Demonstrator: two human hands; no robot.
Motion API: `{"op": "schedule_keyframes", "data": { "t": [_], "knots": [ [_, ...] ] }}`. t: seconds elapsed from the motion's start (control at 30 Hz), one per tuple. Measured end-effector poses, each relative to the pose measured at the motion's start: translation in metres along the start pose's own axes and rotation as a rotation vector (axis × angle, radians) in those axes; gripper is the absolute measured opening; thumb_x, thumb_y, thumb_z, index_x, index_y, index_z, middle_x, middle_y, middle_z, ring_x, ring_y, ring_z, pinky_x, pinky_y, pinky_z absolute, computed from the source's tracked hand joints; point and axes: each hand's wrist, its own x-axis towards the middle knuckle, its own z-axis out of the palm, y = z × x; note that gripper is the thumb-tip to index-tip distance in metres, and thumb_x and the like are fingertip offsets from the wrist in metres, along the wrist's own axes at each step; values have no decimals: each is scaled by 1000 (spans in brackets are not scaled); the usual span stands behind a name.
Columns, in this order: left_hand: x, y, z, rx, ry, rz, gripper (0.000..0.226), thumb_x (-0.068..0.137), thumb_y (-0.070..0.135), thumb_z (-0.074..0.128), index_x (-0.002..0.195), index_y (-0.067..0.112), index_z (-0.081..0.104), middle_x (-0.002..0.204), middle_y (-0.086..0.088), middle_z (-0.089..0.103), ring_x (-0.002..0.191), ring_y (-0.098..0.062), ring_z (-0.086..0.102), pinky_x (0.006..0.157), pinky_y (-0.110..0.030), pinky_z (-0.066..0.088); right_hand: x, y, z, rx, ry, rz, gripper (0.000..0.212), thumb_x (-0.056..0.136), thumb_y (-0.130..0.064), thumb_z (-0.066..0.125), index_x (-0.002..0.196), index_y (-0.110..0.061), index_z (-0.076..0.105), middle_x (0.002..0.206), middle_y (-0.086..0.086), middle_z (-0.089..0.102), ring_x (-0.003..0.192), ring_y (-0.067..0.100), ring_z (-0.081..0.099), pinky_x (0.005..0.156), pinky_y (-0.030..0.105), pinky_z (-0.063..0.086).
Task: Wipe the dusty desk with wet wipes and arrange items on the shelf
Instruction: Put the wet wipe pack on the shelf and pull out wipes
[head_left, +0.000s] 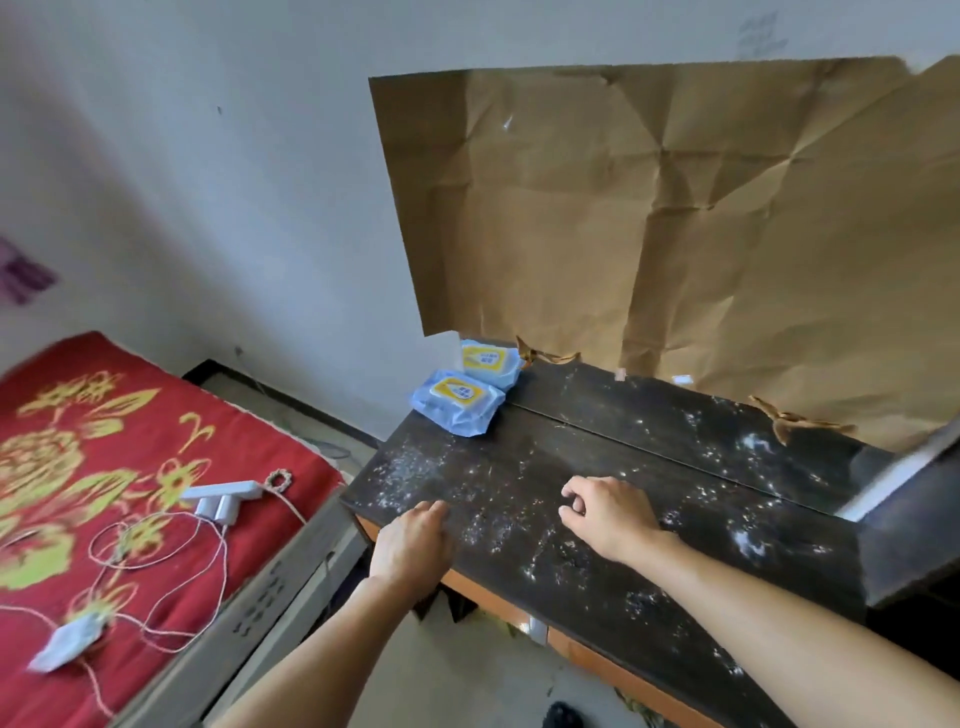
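Your left grip (415, 535) and right grip (608, 514), fingers loosely curled and holding nothing, sit on the dusty counter (649, 571). Two wet-wipe packs (457, 402) lie beyond your left grip, near the brown paper (675, 208).

home bedroom: bed (104, 467) with red floral cover against white wall (208, 156), power strip (223, 493) and cables lying on it; dark dusty desk (597, 493) just beside bed; creased brown paper (675, 208) taped on wall.
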Motion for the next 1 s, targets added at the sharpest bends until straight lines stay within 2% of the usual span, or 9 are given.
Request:
{"op": "schedule_keyframes", "data": {
  "t": [0.33, 0.57, 0.73, 0.83, 1.0],
  "knots": [
    [119, -96, -3, 16, -81, -104, 17, 85, 28, 45, 97, 19, 55, 99, 1, 61, 94, -24, 61, 75, -36, 49, 176, -44, 54, 81, -180, 102, 34, 88, -41, 52, 119, -27, 58, 110, -5, 66, 98, 19, 62, 79, 29, 48],
    [211, -131, 8, -67, -151, -135, 18, 90, 27, 45, 96, 12, 54, 100, -8, 57, 95, -29, 59, 75, -38, 46, 231, -54, 85, 109, -244, 287, 42, 90, -42, 50, 128, -23, 48, 126, -2, 58, 113, 22, 56, 87, 34, 45],
    [287, -157, 28, -140, -230, -121, 35, 96, 34, 44, 125, 14, 47, 121, -9, 48, 113, -29, 50, 90, -41, 42, 266, -62, 104, 274, -176, 550, 51, 91, -42, 53, 133, -16, 40, 132, 6, 53, 118, 28, 52, 90, 37, 44],
    [328, -167, 42, -188, -270, -72, 38, 97, 36, 42, 127, 14, 43, 122, -12, 46, 114, -32, 47, 89, -42, 41, 289, -71, 113, 389, -123, 732, 61, 89, -45, 53, 139, -16, 34, 135, 10, 51, 121, 31, 50, 94, 37, 42],
    [375, -175, 72, -322, -417, -34, 51, 98, 36, 38, 142, 11, 29, 134, -18, 46, 123, -35, 42, 99, -41, 34, 325, -82, 136, 646, -54, 988, 56, 81, -52, 62, 115, -9, 52, 113, 12, 60, 101, 30, 59, 79, 37, 49]
  ]
}}
